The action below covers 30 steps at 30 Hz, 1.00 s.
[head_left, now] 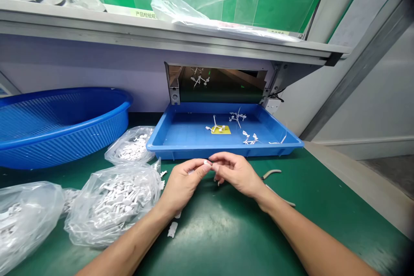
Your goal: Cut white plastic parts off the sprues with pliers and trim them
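Observation:
Just in front of the blue tray point(190, 152), my two hands meet at the fingertips. My left hand point(181, 183) is closed, thumb and forefinger pinching a small white plastic part point(206, 162), mostly covered by the fingers. Close against it, my right hand point(237, 177) has its fingers curled in and pressed together; what lies between those fingertips is hidden. Beside my right wrist lies a pair of nippers point(271, 173), partly covered by the arm. Loose white pieces point(172, 229) rest on the green table by my left forearm.
White branched moulded sprues point(237, 117) and a yellow card point(226, 130) lie in the tray. Behind it, a conveyor belt point(221, 95) comes through a wall opening. At left stand clear bags of white parts point(121, 198) and a blue basket point(119, 118). A metal shelf point(226, 47) runs overhead.

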Tool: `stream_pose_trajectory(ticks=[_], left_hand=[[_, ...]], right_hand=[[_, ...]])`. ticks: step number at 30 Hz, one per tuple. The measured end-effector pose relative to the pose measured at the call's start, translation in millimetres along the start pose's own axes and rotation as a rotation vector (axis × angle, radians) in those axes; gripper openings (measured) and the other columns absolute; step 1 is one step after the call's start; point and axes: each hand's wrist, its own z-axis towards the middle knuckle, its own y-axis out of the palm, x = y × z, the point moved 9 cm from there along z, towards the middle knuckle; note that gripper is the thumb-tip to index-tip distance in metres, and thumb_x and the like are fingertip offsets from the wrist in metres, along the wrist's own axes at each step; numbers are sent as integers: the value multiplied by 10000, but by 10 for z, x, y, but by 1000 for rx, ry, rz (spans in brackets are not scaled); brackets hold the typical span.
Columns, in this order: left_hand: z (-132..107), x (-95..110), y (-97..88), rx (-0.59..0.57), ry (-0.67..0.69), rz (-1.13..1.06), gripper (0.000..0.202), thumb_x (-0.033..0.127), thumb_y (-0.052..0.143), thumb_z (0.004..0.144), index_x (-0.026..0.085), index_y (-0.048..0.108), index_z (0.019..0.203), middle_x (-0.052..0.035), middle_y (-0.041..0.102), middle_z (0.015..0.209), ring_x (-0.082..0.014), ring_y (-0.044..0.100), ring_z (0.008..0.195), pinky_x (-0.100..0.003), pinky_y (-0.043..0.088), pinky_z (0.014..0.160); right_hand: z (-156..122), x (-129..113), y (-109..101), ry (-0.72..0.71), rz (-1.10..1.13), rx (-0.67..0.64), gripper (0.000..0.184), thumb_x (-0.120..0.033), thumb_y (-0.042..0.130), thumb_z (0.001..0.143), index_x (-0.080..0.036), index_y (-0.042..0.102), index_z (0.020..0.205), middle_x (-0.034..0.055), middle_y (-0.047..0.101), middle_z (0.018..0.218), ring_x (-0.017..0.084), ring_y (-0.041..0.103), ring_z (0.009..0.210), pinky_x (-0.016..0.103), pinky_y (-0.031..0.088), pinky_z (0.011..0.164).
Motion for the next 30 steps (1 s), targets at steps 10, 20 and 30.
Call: stream_pose_trajectory(ticks=[10,20,30], left_hand=[[-28,-293,277,-235,-258,-306,441,551,695,804,129,648,923,24,458,632,-41,181,485,-189,113,428],[8,-333,230,-201,-238,-236,427,536,709,798,120,636,854,34,436,609,-34,210,464,-198,119,422],[-29,-400,285,-262,-330,-401,428,510,740,783,116,609,890,32,441,645,-20,196,472,-156,111,407]], right_hand=[[17,28,45,-21,146,-92,292,-370,711,817,-153,697,1012,17,688,801,123,654,684,263,569,686],[3,37,98,35,191,-118,310,-356,708,793,-146,691,1020,22,684,815,125,648,705,286,565,732],[-1,58,105,39,176,-140,351,-398,719,801,-150,696,1048,27,683,839,123,647,696,294,576,729]])
